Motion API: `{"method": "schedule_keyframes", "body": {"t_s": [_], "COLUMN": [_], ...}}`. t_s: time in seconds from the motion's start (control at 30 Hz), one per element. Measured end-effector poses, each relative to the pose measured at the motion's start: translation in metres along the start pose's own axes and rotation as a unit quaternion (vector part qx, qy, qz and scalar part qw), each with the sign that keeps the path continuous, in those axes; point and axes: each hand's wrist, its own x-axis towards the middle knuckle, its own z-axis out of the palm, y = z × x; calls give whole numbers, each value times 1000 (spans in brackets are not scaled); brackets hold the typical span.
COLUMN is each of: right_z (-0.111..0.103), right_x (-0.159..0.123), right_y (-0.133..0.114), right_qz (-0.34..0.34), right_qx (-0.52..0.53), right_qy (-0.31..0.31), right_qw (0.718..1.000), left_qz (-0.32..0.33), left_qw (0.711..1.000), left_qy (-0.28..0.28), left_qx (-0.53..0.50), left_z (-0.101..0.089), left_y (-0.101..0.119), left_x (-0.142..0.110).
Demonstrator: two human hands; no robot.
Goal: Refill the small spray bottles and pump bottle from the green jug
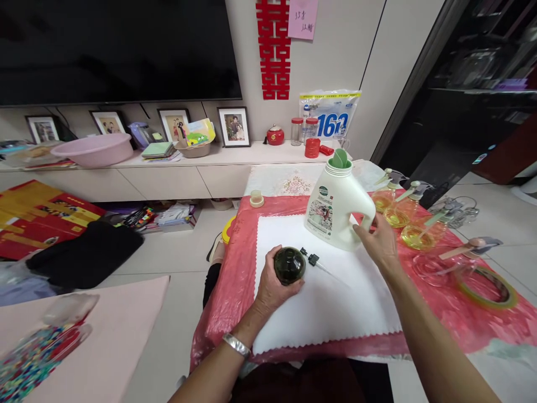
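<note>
My left hand (272, 285) is wrapped round a small dark green round bottle (289, 265) that rests on a white cloth (327, 296). A thin pump tube with a black tip (315, 263) lies on the cloth just right of the bottle. My right hand (377, 240) grips the handle of a large white detergent jug (335, 207), which stands upright with a green funnel (339, 159) in its open neck.
The cloth lies on a red plastic cover (440, 296) over the table. Several clear spray bottles of yellow liquid (413, 232) sit at the right, with a tape roll (486, 288) nearer. A small cap (256, 198) sits at the far left corner. A pink surface (104, 336) lies left.
</note>
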Motion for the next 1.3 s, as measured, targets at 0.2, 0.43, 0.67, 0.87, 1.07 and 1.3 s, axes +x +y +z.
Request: {"method": "schedule_keyframes", "body": {"t_s": [0.2, 0.43, 0.67, 0.87, 1.07, 1.3], "right_z": [-2, 34, 56, 48, 19, -1], "right_x": [-60, -101, -109, -105, -103, -114], "right_y": [9, -15, -35, -37, -41, -49], "right_qz": [33, -71, -94, -32, 46, 121], "right_qx": [13, -27, -108, -57, 85, 207], "right_qy": [70, -172, -263, -228, -162, -113], "right_qw": [997, 982, 954, 971, 982, 964], "left_qz": [-10, -16, -28, -44, -66, -61], "left_qw": [1000, 1000, 998, 990, 980, 983], "left_qy": [-6, -5, 5, 59, 81, 83], "left_qx": [-8, -23, -49, -119, -169, -150], "left_z": [0, -1, -1, 0, -2, -3], "left_y": [2, 2, -1, -8, -7, -13], "left_x": [0, 0, 1, 4, 7, 4]}}
